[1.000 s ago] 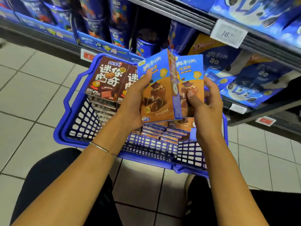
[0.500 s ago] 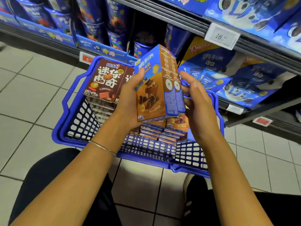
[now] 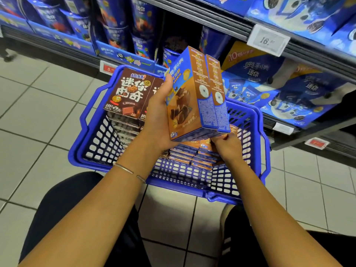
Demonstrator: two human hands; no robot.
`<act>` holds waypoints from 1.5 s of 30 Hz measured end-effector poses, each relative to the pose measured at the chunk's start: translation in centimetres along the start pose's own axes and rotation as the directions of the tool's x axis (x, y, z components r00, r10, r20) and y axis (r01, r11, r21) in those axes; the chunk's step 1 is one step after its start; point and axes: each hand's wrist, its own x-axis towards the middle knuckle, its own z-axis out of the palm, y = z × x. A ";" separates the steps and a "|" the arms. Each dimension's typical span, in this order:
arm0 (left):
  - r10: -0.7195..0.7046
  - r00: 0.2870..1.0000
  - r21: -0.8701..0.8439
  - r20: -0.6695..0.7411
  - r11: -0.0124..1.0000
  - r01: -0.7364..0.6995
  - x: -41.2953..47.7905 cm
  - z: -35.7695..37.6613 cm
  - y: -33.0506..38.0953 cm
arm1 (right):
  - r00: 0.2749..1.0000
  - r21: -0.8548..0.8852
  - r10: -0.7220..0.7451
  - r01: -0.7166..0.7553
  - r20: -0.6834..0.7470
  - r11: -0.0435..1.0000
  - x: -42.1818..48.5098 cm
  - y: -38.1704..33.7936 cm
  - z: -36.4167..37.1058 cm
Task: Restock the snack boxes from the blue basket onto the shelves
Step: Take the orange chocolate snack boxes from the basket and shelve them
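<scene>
Snack boxes (image 3: 192,97), two orange-and-blue ones pressed side by side, stand upright in the left hand (image 3: 158,120) above the middle of the blue basket (image 3: 92,105), lifted clear of what lies in it. The thumb rests on the front face near the upper left corner, and the fingers wrap round behind the pair, out of sight. The right hand (image 3: 228,146) is low in the basket, just under the near right corner of the held pair. Its fingers curl toward the top of a stack of flat orange boxes (image 3: 185,154), but the held pair hides the fingertips, so I cannot tell whether it grips a box or only touches one. In the far left part of the basket sits a pile of brown boxes (image 3: 125,97), the top one face up. The basket stands on the tiled floor (image 3: 38,116), between the person's knees in dark trousers (image 3: 63,199) and the shelves (image 3: 221,25). A thin bracelet (image 3: 124,168) circles the left wrist. A white price tag (image 3: 268,40) hangs on the shelf rail at the far right, with blue bags (image 3: 300,87) below it and blue tubs (image 3: 119,31) further left.
</scene>
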 end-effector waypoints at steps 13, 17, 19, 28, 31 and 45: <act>-0.037 0.999 0.042 0.002 0.998 0.037 1.0 -0.3 -1.2 | 0.965 0.560 -0.018 0.166 -0.261 0.812 -3.7 -3.2 -5.8; -0.032 0.999 0.030 0.013 0.999 0.031 0.7 -0.1 -1.3 | 0.971 0.629 -0.099 0.219 -0.220 0.746 -5.5 -6.3 -8.9; -0.020 1.000 0.009 0.008 1.000 0.020 0.4 0.1 -1.4 | 0.973 0.630 -0.158 0.231 -0.170 0.741 -6.5 -7.5 -9.5; -0.046 0.996 0.012 0.072 0.999 0.045 -0.5 0.5 -0.7 | 0.968 0.570 -0.215 0.251 -0.130 0.782 -8.2 -8.8 -9.1; -0.042 0.996 -0.013 0.082 0.999 0.043 -0.7 0.5 -0.6 | 0.966 0.563 -0.221 0.260 -0.137 0.785 -8.5 -9.1 -8.8; 0.045 0.997 -0.051 0.066 0.998 -0.042 -0.1 -1.3 -0.7 | 0.932 0.320 -0.348 0.363 -0.104 0.875 -9.6 -9.3 -7.5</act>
